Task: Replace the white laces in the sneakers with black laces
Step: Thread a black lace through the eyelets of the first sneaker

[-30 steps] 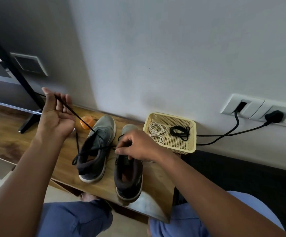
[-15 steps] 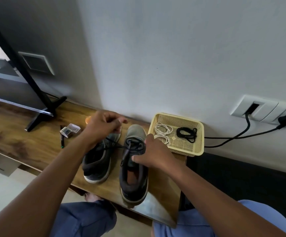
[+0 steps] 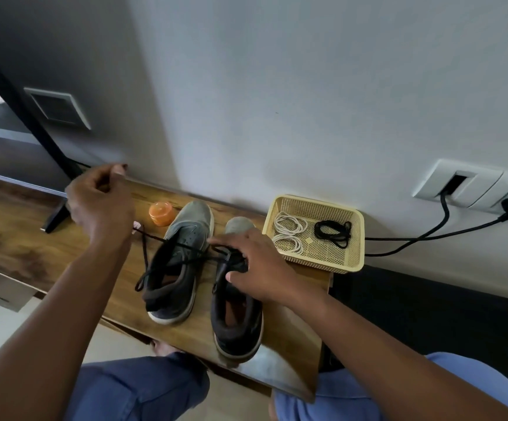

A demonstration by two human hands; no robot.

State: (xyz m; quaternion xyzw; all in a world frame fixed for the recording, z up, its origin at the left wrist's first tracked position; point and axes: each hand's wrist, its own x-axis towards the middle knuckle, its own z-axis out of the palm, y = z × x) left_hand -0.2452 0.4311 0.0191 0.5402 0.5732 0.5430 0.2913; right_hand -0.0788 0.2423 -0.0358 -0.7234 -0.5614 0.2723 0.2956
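Two grey sneakers (image 3: 183, 262) sit left of the yellow basket (image 3: 353, 238). The right hand (image 3: 259, 265) presses flat on the nearer sneaker's black lace (image 3: 186, 253). The left hand (image 3: 100, 202) pinches its end. Lacing seems underway; next comes a gentle pull tight.

A wooden tabletop (image 3: 9, 247) is running along the wall. Two grey sneakers are standing side by side on it, toes toward the wall: the left sneaker (image 3: 179, 262) and the right sneaker (image 3: 237, 317). An orange lidded jar (image 3: 161, 213) is sitting just far-left of the left sneaker. A cream mesh basket (image 3: 353, 238) is resting at the far right. A black stand foot (image 3: 53, 218) is resting at the far left.
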